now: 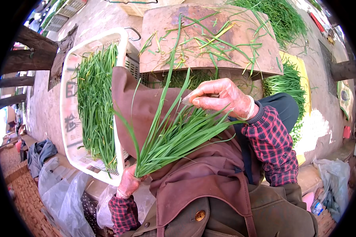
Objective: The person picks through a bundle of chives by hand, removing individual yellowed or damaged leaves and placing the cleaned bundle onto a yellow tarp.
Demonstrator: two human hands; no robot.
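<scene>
A bunch of green garlic chives (172, 142) lies fanned out over the brown apron (130, 97) on my lap. My left hand (130, 181) grips it at the gathered end, and the leaves spread up and to the right. Above the leaves is my right hand (225, 96), in a thin clear glove with a band at the wrist. Its thumb and forefinger come together near the leaves, with a loose glove tip sticking out. Whether a leaf is pinched there I cannot tell. At my left stands a white plastic crate (69, 148) holding many laid chives (98, 106).
Before me a low wooden board (166, 26) carries scattered green and yellowed leaf scraps (216, 38). Loose chives (279, 20) are heaped beyond it at the right. More chives (287, 83) lie on a yellow sheet (304, 80). Clear plastic bags (62, 189) lie at lower left.
</scene>
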